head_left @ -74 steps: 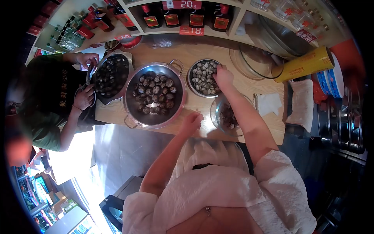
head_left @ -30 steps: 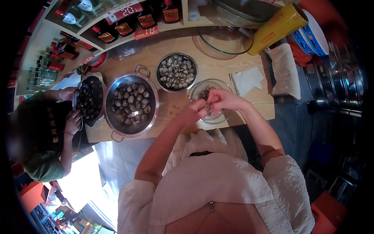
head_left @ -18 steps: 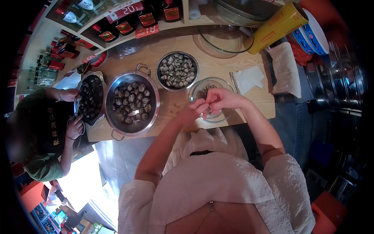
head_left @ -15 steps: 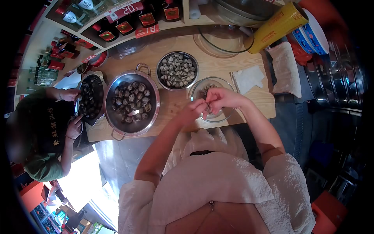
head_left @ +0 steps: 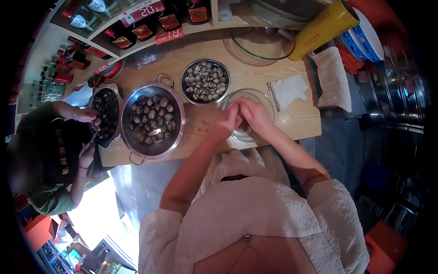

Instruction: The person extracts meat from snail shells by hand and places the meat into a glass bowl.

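My left hand (head_left: 226, 124) and my right hand (head_left: 256, 118) meet above a clear glass bowl (head_left: 275, 108), fingertips pressed together. Whatever they pinch is hidden by the fingers. Part of the bowl's contents, small shell-like pieces (head_left: 244, 129), shows below my right hand. Up and left of my hands sits a round steel bowl (head_left: 229, 84) full of pale ribbed clams (head_left: 205, 81). Farther left stands a larger two-handled steel pan (head_left: 182, 119) with big dark round shellfish (head_left: 153, 114) in it.
At the left, a co-worker's hands (head_left: 86, 114) hold a shellfish and a tool beside a dish of dark shells (head_left: 107, 109). A folded white cloth (head_left: 292, 89), a large glass bowl (head_left: 260, 60) and a yellow tube (head_left: 325, 30) lie right and behind. Bottle shelves (head_left: 141, 32) border the back.
My hands have drawn closer together, and my right wrist has dropped toward me. The co-worker's hands have shifted, with a shellfish now visible in the fingers. The view has moved slightly.
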Tool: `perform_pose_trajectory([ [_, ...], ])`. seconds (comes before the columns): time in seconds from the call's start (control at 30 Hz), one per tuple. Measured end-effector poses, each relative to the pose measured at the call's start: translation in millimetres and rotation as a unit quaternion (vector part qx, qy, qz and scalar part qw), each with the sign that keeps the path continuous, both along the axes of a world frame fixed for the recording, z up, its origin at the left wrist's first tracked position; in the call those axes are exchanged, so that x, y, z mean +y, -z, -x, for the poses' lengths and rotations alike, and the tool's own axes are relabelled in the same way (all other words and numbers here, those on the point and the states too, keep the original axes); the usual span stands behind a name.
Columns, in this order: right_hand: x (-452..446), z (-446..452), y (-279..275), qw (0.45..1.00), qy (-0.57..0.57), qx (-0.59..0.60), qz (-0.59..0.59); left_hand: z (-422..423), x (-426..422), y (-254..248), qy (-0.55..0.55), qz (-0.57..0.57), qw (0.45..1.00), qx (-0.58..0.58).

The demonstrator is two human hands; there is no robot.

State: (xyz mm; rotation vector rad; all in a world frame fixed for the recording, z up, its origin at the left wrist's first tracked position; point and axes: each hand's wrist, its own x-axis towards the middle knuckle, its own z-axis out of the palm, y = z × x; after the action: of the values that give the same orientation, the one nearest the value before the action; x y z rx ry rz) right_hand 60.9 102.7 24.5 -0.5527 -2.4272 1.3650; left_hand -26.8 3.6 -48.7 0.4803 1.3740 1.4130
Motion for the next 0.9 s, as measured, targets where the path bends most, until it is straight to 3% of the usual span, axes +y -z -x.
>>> perform_pose_trajectory([
  [0.1,-2.5,-2.0,-3.0,0.996,0.030,0.008,0.089,-3.7,0.3,-5.0,-0.014,0.007,1.000,0.015],
  [0.23,1.4,-1.2,3.1,0.993,0.056,0.016,0.107,-4.1,-0.7,-17.2,-0.011,-0.010,0.999,0.030],
  [0.3,5.7,-0.9,0.3,0.969,0.053,-0.041,0.236,-3.1,0.2,-25.8,-0.012,-0.023,0.999,0.033],
  [0.43,25.4,0.4,8.3,0.940,-0.008,-0.012,0.340,-2.1,-0.2,-21.1,-0.028,-0.048,0.997,0.044],
  [0.5,35.2,-0.5,6.0,0.903,-0.030,-0.093,0.418,3.8,1.8,-13.1,-0.019,-0.034,0.999,0.025],
  [0.67,46.1,-6.3,32.5,0.931,-0.064,-0.126,0.338,18.6,-3.7,4.1,-0.057,-0.004,0.997,0.053],
  [0.73,44.3,-10.9,47.7,0.937,-0.066,-0.140,0.312,24.1,-15.4,-2.2,-0.058,-0.119,0.980,0.151],
  [0.77,42.3,-13.5,57.5,0.933,-0.088,-0.177,0.302,25.8,-19.4,-4.7,-0.061,-0.118,0.980,0.151],
  [0.87,24.6,-15.7,67.3,0.926,-0.111,-0.228,0.279,28.7,-28.7,-18.2,-0.044,-0.082,0.976,0.198],
  [0.9,18.4,-15.7,74.0,0.931,-0.113,-0.226,0.262,30.0,-29.2,-31.8,-0.044,-0.012,0.991,0.122],
])
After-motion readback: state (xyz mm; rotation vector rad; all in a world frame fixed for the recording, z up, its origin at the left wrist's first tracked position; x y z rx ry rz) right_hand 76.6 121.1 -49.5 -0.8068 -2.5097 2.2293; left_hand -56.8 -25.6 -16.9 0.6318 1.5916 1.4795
